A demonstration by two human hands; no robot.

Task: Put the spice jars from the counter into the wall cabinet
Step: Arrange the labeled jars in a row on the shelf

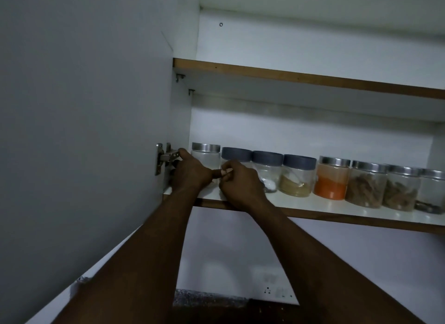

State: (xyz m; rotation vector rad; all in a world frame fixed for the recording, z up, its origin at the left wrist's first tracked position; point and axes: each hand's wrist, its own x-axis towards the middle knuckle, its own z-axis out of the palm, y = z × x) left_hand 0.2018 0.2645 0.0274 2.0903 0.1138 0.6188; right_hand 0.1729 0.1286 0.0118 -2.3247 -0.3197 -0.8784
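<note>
A row of several clear spice jars stands on the lower shelf (337,209) of the open wall cabinet. My left hand (190,173) is at the leftmost jar (206,155), which has a silver lid. Its fingers reach round the jar's left side by the hinge, and the thumb lies across the front. My right hand (240,185) covers the body of the second jar (236,154), which has a grey lid, with its fingers curled at the jar's left side. Further right stand two more grey-lidded jars (267,169), an orange-powder jar (331,179) and silver-lidded jars of brown spice (367,186).
The open cabinet door (84,131) stands close on the left, with its metal hinge (165,158) beside my left hand. An upper shelf (301,79) hangs above the jars. Below are a white wall with a socket plate (274,291) and a dark counter edge.
</note>
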